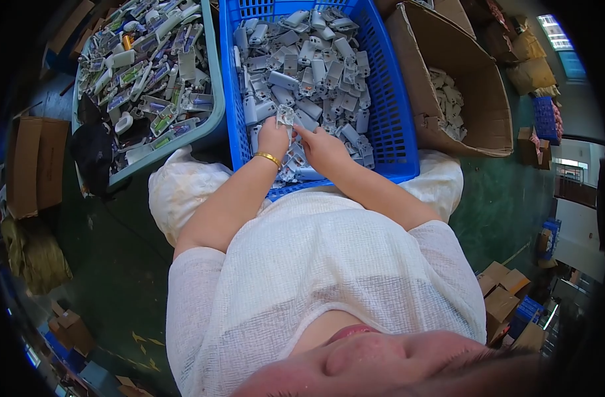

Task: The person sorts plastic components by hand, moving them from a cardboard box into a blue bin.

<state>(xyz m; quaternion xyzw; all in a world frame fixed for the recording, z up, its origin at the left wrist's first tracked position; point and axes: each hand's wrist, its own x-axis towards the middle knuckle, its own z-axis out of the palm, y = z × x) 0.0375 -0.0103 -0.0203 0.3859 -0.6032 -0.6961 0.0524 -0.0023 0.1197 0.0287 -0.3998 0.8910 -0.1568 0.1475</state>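
Observation:
Over the near part of a blue plastic basket (400, 106), my left hand (273, 140), with a gold bangle at its wrist, is closed on a small white plastic casing (285, 115). The casing stands up from the fingertips, its hollow side showing. My right hand (325, 152) is curled close beside it, index finger reaching to the casing's lower end. Whatever its other fingers hold is hidden. Below both hands, many similar white and grey casings (316, 73) fill the basket in a loose heap.
To the left stands a pale green tub (218, 99) heaped with mixed plastic parts, a black bag (91, 149) at its near corner. An open cardboard box (478, 99) with white pieces stands right. White sacks (183, 185) flank my legs. More cartons (41, 165) sit on the green floor.

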